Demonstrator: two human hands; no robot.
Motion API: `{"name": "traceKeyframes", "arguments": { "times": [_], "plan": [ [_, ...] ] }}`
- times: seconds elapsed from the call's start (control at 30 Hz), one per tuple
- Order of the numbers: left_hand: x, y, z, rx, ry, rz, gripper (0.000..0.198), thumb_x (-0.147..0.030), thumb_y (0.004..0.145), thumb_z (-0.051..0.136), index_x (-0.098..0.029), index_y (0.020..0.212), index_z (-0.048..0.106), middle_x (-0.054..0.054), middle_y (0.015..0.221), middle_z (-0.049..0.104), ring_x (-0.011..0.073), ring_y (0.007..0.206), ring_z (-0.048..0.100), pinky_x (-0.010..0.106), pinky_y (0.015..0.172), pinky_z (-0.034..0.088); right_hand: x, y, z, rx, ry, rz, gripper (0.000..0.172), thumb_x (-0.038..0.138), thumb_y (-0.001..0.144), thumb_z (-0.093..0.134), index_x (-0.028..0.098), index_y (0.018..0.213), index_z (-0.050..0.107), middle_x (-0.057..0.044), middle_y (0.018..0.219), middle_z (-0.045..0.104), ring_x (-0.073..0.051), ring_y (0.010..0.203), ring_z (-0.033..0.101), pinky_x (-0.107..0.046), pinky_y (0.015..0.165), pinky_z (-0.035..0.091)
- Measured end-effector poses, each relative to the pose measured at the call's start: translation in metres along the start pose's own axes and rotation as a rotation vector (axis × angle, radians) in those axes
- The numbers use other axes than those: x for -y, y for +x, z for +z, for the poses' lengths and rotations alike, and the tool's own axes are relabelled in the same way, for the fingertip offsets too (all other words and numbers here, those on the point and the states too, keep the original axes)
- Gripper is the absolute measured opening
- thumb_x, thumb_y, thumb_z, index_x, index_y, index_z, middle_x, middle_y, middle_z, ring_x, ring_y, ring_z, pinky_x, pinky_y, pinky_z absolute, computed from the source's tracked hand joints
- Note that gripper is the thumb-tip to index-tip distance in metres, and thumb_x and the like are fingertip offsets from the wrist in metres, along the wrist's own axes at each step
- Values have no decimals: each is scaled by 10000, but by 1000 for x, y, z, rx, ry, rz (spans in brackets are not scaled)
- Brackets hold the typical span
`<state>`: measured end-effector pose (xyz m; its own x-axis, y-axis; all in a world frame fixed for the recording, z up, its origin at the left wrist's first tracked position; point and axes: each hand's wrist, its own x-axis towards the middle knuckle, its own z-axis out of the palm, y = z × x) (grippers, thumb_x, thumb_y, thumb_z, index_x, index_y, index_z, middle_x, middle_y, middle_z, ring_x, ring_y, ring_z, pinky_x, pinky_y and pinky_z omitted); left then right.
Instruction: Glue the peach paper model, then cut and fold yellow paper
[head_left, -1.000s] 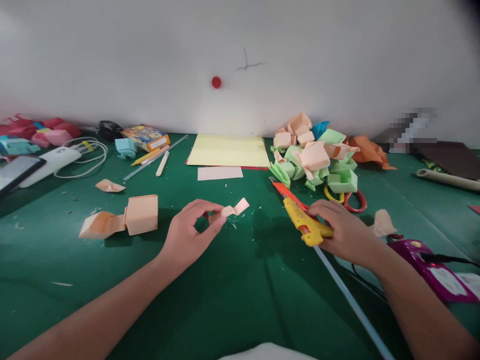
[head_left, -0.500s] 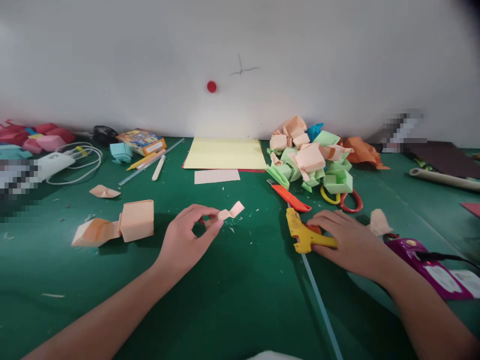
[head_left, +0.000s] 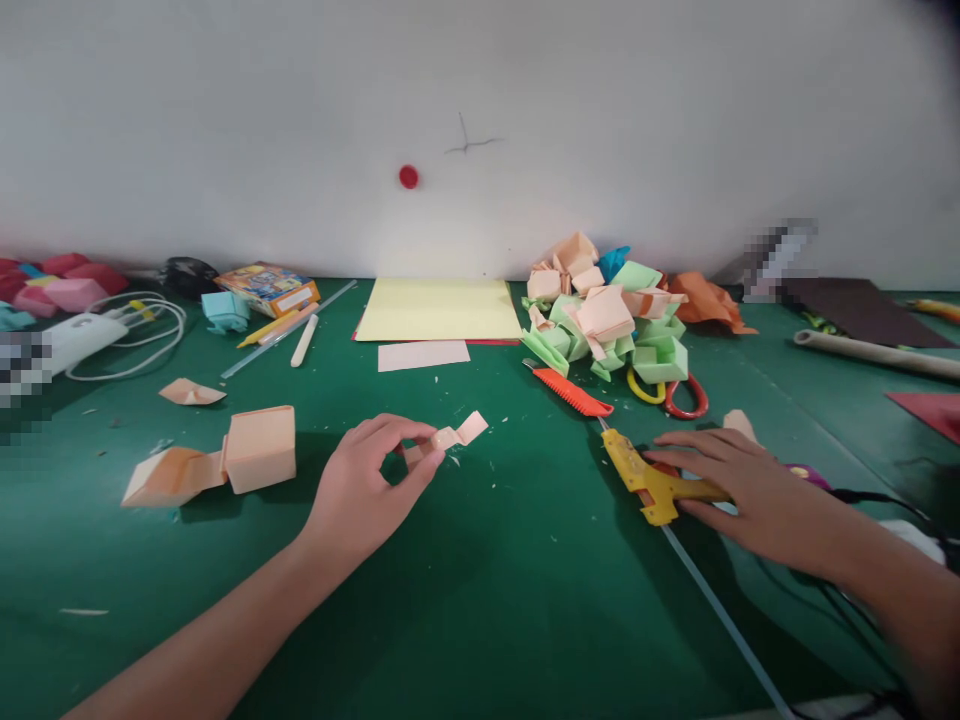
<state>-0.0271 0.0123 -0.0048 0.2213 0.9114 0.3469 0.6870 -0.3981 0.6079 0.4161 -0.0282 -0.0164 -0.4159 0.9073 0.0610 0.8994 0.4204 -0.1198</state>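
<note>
Between the thumb and fingertips of my left hand point(head_left: 371, 480) is a small folded strip of peach paper point(head_left: 471, 428), its free end pointing right. My right hand point(head_left: 742, 490) has its fingers stretched apart at the handle of a yellow glue gun point(head_left: 637, 475), which lies low over the table on its side. A long clear glue stick point(head_left: 724, 610) runs out of the back of the gun toward me. Left of my left hand sit a peach paper box point(head_left: 261, 450) and a joined, pointed paper piece point(head_left: 169, 478).
A pile of folded peach and green paper pieces point(head_left: 607, 310) stands at the back right. Before it lie a red cutter point(head_left: 571, 392) and scissors point(head_left: 686, 398). Yellow paper sheets point(head_left: 442, 310) lie against the wall. A white cable point(head_left: 180, 340) loops at the left.
My right hand has carried the glue gun to the right, turned it, and its fingers have straightened. My left hand keeps the paper strip nearly in place. The view has shifted slightly right.
</note>
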Motion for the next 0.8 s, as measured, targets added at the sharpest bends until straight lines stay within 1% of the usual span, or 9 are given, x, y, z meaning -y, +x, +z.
{"name": "traceKeyframes", "arguments": {
  "times": [0.1,0.13,0.2,0.33,0.37,0.43,0.53,0.7,0.8],
  "plan": [
    [-6,-2,-1,-8,14,136,157,-357,936,616,-240,1004,696,34,938,736,205,892,683,363,804,528,14,3,-13,-50,18,29,465,413,932,614,352,1393,590,-83,1427,609,-374,1335,534,-588,1128,392],
    [-8,-3,0,-11,13,192,141,-339,934,621,-239,1000,694,37,943,739,206,901,687,365,808,527,24,6,-17,-59,45,46,444,402,947,599,362,1389,591,-84,1430,606,-363,1344,532,-553,1120,417],
    [-13,-6,0,3,5,295,105,-298,928,631,-237,993,689,38,960,741,203,913,689,361,801,520,47,15,-23,-84,135,43,425,433,955,592,364,1374,593,-76,1411,614,-342,1302,572,-501,1040,508],
    [-20,-12,1,121,-23,422,111,-234,915,656,-242,1024,676,22,961,737,184,897,672,350,795,501,100,41,-25,27,288,-53,569,516,951,620,384,1482,466,-66,1494,534,-313,1373,500,-485,1051,515],
    [-21,-14,1,150,-31,435,122,-231,913,662,-246,1033,675,19,966,735,182,896,667,347,790,496,111,47,-24,60,322,-93,616,547,936,632,376,1498,445,-69,1503,524,-314,1379,488,-479,1042,520],
    [-22,-16,1,200,-45,441,126,-238,913,669,-252,1038,673,17,965,729,181,891,656,345,786,488,129,60,-21,105,376,-150,671,588,906,661,341,1496,456,-87,1491,534,-324,1360,495,-494,1056,501],
    [-22,-18,1,240,-63,424,110,-250,921,660,-255,1030,671,18,952,720,181,875,643,348,784,480,143,73,-16,124,438,-221,687,595,863,714,295,1448,513,-101,1443,568,-328,1329,499,-491,1062,481],
    [-21,-18,3,265,-60,382,106,-270,930,639,-258,1027,679,29,957,720,191,871,642,354,764,479,153,79,-8,57,498,-230,525,506,825,788,238,1250,637,-112,1275,653,-318,1198,563,-488,1013,483],
    [-21,-18,4,273,-61,345,119,-289,930,642,-266,1036,689,35,978,726,198,885,649,358,771,486,155,77,-2,-1,548,-219,410,470,853,771,238,1173,661,-104,1210,670,-297,1137,585,-476,977,493]
  ]
}}
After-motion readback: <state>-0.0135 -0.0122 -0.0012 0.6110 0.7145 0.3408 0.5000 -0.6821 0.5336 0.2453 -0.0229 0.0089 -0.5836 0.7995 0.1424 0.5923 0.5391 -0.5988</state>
